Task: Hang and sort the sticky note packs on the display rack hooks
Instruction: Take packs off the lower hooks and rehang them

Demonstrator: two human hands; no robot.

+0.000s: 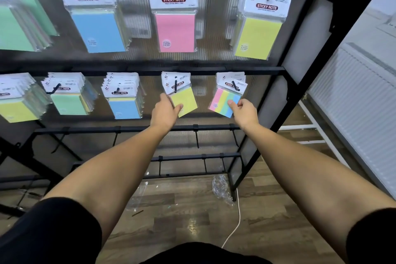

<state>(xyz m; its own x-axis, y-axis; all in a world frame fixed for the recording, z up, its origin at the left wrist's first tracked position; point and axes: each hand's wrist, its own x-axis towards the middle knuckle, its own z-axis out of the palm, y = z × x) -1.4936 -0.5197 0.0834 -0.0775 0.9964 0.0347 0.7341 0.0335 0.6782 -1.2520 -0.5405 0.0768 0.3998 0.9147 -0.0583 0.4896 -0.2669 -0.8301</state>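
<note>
My left hand (166, 111) pinches the lower left corner of the small yellow pack (184, 100) and my right hand (244, 111) pinches the bottom edge of the striped multicolour pack (225, 103), both hanging on neighbouring hooks toward the right end of the display rack's middle rail (257, 69). These packs look light, with stiff pads in slippery film sleeves, so I would steer them by the pad's bottom corners and spare the thin card header around the hole. I count four hooks of big packs along the top rail and five of small ones on the middle rail, though how many packs sit behind each front one I cannot tell.
</note>
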